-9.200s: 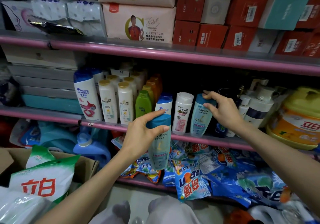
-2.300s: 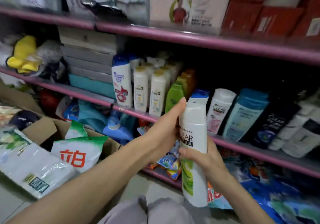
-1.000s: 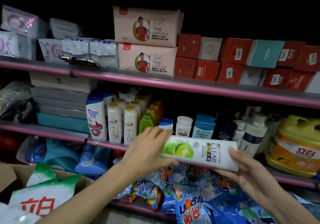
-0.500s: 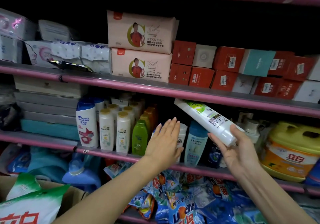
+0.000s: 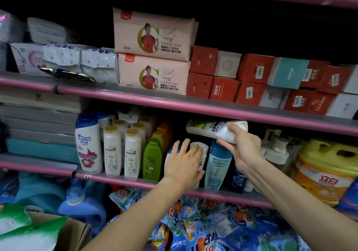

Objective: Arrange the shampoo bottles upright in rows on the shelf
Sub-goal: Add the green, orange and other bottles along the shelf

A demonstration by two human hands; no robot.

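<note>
- Nearest the camera, down at the bottom: a heap of blue detergent packets (image 5: 203, 229) under the shelf, and a cardboard box (image 5: 75, 233) at the lower left with a green-and-white bag (image 5: 25, 231) in it.
- The left hand (image 5: 184, 163) is up at the front edge of the middle shelf (image 5: 116, 179), fingers straight and a bit spread, laid flat against a white bottle (image 5: 201, 150) and a blue-capped one next to it. It isn't gripping anything.
- Just right of that stands a teal L'Oreal bottle (image 5: 218, 165), upright at the front edge.
- The right hand (image 5: 244, 144) holds the white CLEAR bottle (image 5: 215, 128), thumb on top and fingers curled under it. The bottle lies nearly sideways, up in the air right under the shelf above, over the L'Oreal one.
- Toward the shelf's left end: a Head & Shoulders bottle (image 5: 88, 144), two Pantene bottles (image 5: 122, 151) and a green bottle (image 5: 153, 159), all upright in rows going back.
- Far right end: a yellow-lidded tub (image 5: 327, 171).
- Next shelf up: cotton tissue packs (image 5: 153, 55) and red boxes (image 5: 251, 80).
</note>
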